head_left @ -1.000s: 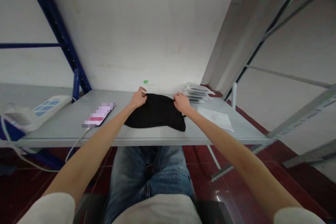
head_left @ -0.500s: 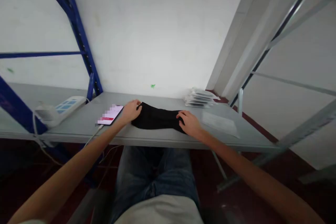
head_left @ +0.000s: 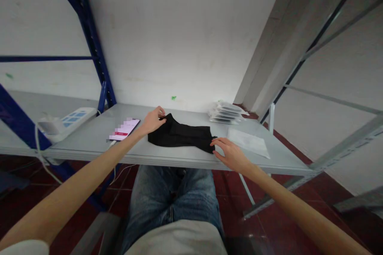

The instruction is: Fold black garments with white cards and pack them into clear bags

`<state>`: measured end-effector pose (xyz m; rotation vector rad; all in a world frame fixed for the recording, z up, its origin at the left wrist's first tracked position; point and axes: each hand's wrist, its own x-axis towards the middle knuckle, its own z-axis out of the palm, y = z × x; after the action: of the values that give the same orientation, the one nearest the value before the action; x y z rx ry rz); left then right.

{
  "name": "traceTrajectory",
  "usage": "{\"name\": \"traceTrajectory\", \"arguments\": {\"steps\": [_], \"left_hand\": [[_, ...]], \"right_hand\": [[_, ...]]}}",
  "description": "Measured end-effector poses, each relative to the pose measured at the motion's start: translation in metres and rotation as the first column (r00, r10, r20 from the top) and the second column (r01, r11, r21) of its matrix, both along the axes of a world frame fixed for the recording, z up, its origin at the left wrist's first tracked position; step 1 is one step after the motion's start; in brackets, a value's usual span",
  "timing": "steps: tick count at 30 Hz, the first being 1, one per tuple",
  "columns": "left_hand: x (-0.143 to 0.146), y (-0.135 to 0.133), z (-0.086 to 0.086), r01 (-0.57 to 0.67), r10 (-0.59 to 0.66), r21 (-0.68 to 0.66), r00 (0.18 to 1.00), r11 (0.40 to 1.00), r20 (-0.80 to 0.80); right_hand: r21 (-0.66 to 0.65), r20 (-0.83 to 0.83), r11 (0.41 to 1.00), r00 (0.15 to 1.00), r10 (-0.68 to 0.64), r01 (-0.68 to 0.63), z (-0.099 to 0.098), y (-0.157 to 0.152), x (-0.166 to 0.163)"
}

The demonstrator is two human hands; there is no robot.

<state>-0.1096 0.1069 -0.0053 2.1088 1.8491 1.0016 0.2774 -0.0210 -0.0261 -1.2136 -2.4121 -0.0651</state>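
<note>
A black folded cloth (head_left: 179, 135) lies on the grey shelf table (head_left: 167, 155) in front of me. My left hand (head_left: 153, 119) pinches the cloth's far left corner and lifts it slightly. My right hand (head_left: 231, 153) rests near the table's front edge, fingers spread, its fingertips touching the cloth's near right corner. My arms reach over my lap in blue jeans.
A phone (head_left: 125, 128) with a cable lies left of the cloth. A white power strip (head_left: 69, 119) sits at the far left. A stack of clear packets (head_left: 227, 112) and a flat clear bag (head_left: 248, 142) lie to the right. Blue rack posts (head_left: 89, 40) stand on the left.
The cloth has been folded toward me into a narrower strip. My right hand slid off it to its near right corner, and my left hand moved to pinch the far left corner.
</note>
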Motion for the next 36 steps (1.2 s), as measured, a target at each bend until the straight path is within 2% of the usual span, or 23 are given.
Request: {"name": "traceTrajectory", "arguments": {"steps": [2, 5, 9, 12, 15, 20, 25, 29, 33, 36], "left_hand": [[0.000, -0.027, 0.002, 0.206, -0.204, 0.021, 0.976, 0.978, -0.073], [-0.006, -0.066, 0.002, 0.388, -0.378, -0.018, 0.883, 0.921, -0.278], [-0.028, -0.094, -0.002, 0.447, -0.456, -0.104, 0.835, 0.889, -0.308], [-0.047, -0.095, -0.007, 0.466, -0.503, -0.188, 0.812, 0.864, -0.296], [-0.055, -0.089, -0.014, 0.484, -0.528, -0.212, 0.797, 0.849, -0.294], [-0.046, -0.088, -0.021, 0.462, -0.467, -0.104, 0.809, 0.881, -0.358], [-0.037, -0.085, -0.016, 0.388, -0.352, 0.096, 0.897, 0.917, -0.269], [-0.028, -0.044, -0.008, 0.290, -0.270, 0.117, 0.950, 0.950, -0.159], [-0.017, -0.001, -0.008, 0.102, -0.103, -0.018, 0.978, 0.995, -0.183], [-0.012, 0.006, -0.018, 0.051, -0.060, -0.043, 0.968, 0.998, -0.242]], "right_hand": [[-0.027, 0.022, 0.999, 1.000, 0.019, -0.019, -0.005, -0.004, 0.013], [-0.052, 0.040, 0.998, 0.999, 0.036, -0.034, -0.013, -0.008, 0.023], [-0.032, 0.028, 0.999, 0.999, 0.022, -0.022, -0.018, -0.008, 0.022], [-0.015, 0.052, 0.999, 0.998, 0.043, -0.042, -0.020, -0.003, 0.018], [0.014, 0.089, 0.998, 0.995, 0.054, -0.055, -0.022, 0.003, 0.014], [0.060, 0.066, 0.995, 0.995, 0.076, -0.080, -0.018, 0.002, 0.013], [0.114, -0.113, 0.993, 0.993, 0.019, -0.006, -0.007, 0.015, 0.012], [0.036, -0.227, 0.979, 0.955, -0.189, 0.203, 0.002, 0.059, 0.000], [-0.070, -0.037, 0.870, 0.870, -0.491, 0.488, 0.006, 0.099, -0.021], [-0.099, 0.090, 0.809, 0.815, -0.573, 0.580, 0.001, 0.112, -0.033]]}}
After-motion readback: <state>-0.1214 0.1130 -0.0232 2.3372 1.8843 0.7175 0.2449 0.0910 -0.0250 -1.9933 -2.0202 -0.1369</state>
